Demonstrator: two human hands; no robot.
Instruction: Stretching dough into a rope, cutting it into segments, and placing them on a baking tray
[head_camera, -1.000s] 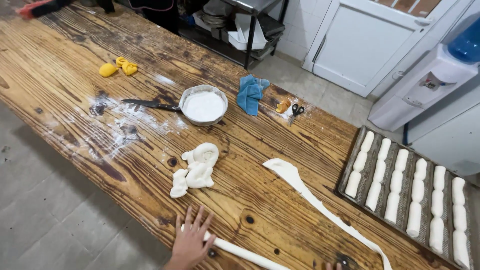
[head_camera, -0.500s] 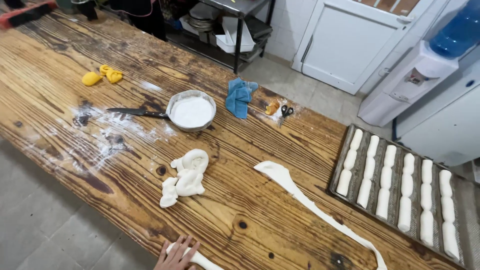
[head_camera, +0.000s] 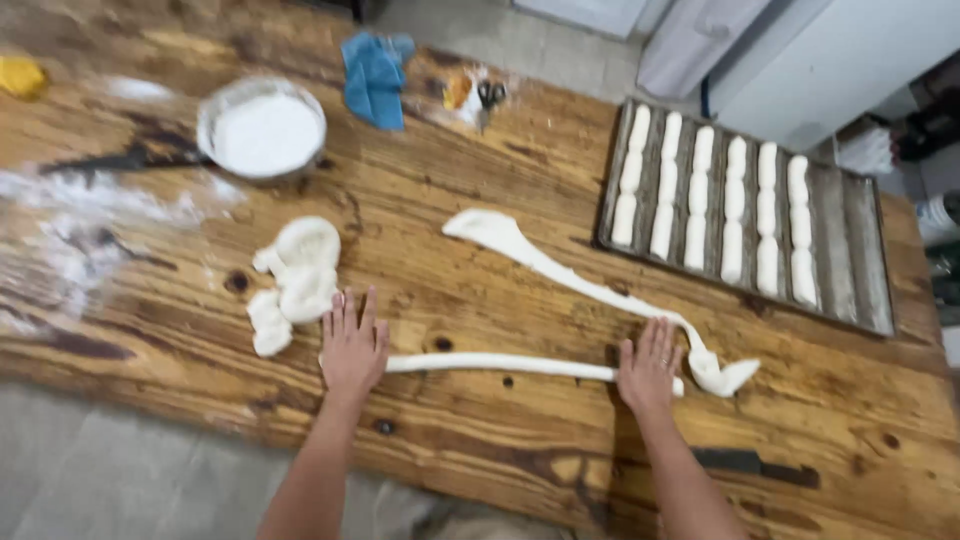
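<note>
Knotty, varnished planks make up the wooden table (head_camera: 520, 180), dusted with flour at its left end. Seen from the head camera, a thin rolled dough rope (head_camera: 500, 363) lies along the near edge. The left hand (head_camera: 353, 348) presses flat on its left end, fingers spread; the right hand (head_camera: 648, 368) presses flat on its right end, fingers together. Beyond the rope lie a flattened dough strip (head_camera: 560, 270), a lumpy dough scrap (head_camera: 295, 275), a round flour bowl (head_camera: 262, 128), a blue cloth (head_camera: 373, 80) and a ridged metal tray (head_camera: 850, 250) of smooth dough rolls (head_camera: 700, 200).

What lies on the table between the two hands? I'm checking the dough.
In the head view, a thin white dough rope spans from left hand to right hand.
</note>
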